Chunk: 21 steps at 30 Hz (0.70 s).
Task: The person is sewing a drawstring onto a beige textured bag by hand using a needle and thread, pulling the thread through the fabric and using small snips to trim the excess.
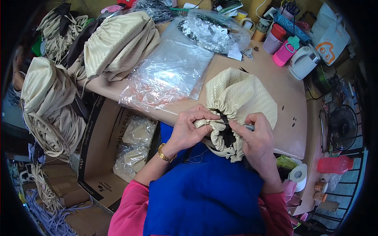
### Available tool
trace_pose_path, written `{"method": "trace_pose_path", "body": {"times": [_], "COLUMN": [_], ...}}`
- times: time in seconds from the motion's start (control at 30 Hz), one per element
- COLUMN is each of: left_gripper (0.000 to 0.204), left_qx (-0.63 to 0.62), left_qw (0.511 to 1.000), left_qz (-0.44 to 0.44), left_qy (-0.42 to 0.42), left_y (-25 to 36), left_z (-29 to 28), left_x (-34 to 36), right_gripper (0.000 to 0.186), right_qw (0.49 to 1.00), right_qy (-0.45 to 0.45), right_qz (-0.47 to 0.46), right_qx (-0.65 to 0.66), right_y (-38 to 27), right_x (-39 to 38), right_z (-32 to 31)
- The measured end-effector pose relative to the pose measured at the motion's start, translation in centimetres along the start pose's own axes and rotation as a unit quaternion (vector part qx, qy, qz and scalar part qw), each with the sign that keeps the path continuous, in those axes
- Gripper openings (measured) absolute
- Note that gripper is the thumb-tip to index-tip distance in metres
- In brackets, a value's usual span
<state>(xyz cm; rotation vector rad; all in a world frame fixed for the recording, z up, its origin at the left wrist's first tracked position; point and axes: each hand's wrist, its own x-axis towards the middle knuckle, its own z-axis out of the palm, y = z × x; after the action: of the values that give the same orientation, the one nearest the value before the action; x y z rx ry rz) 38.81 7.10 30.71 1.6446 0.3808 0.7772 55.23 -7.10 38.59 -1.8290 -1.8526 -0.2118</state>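
Note:
A cream woven-pattern bag (244, 92) with a gathered, ruffled mouth lies at the table's front edge, its dark inside (227, 135) facing me. My left hand (189, 128) pinches the left side of the gathered rim. In my right hand (255, 135), closed at the right of the mouth, is a slim metal tool (249, 127) with a greyish end. Its thin shaft reaches across the opening toward my left fingertips. The tool's exact kind cannot be made out. A loose thread (197, 156) lies on my blue apron below.
Clear plastic sleeves (169, 67) cover the table's middle. More cream bags (118, 45) are heaped at the left. Below them stands a cardboard box (100, 145) with wrapped pieces. A pink bottle (283, 54) and a white kettle (304, 62) stand at the far right.

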Motion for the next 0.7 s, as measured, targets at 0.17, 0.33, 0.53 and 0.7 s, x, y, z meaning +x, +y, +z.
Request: {"method": "trace_pose_path", "body": {"times": [0.17,0.33,0.53,0.7], "left_gripper": [0.026,0.027,0.028,0.028], "left_qx": [0.002,-0.013,-0.014,-0.010], "left_qw": [1.000,1.000,1.000,1.000], "left_qz": [0.007,-0.004,-0.004,-0.005], "left_qy": [0.002,0.002,0.002,0.001], "left_y": [0.2,-0.3,-0.1,0.0], "left_z": [-0.1,-0.1,-0.3,-0.3], "left_x": [0.0,-0.1,0.0,0.1], "right_gripper": [0.046,0.043,0.031,0.015], "right_qw": [0.999,0.997,0.997,0.993], "right_qy": [-0.032,-0.057,-0.030,-0.020], "right_qz": [-0.015,-0.039,-0.025,-0.015], "right_qx": [0.028,0.020,0.059,0.117], "right_y": [1.0,1.2,1.8,2.6], "right_x": [0.3,0.8,0.9,1.3], "right_z": [-0.2,-0.3,1.2,1.7]}}
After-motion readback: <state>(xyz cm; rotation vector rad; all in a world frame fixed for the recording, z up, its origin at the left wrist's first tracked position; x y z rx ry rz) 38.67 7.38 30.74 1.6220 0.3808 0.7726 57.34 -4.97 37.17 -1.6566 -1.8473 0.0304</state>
